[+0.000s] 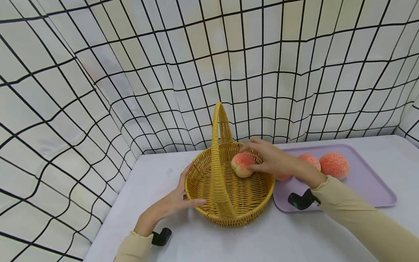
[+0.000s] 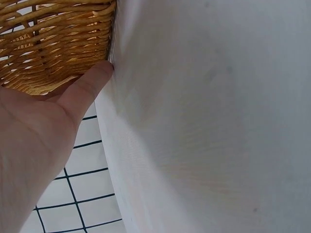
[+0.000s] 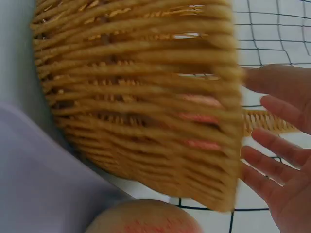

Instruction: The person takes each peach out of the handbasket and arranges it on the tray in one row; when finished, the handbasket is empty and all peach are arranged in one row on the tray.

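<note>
A yellow wicker basket with a tall arched handle stands on the white table. My left hand rests against its left side, fingers along the outer wall and thumb over the front rim. My right hand reaches over the right rim, its fingers spread apart in the right wrist view. Just below them is a pink and cream peach inside the basket. Through the weave in the right wrist view, that peach shows below the rim, apart from the visible fingertips.
A lilac tray lies to the right of the basket, with peaches on it, partly covered by my right forearm. White walls with a black grid rise behind and to the left of the table.
</note>
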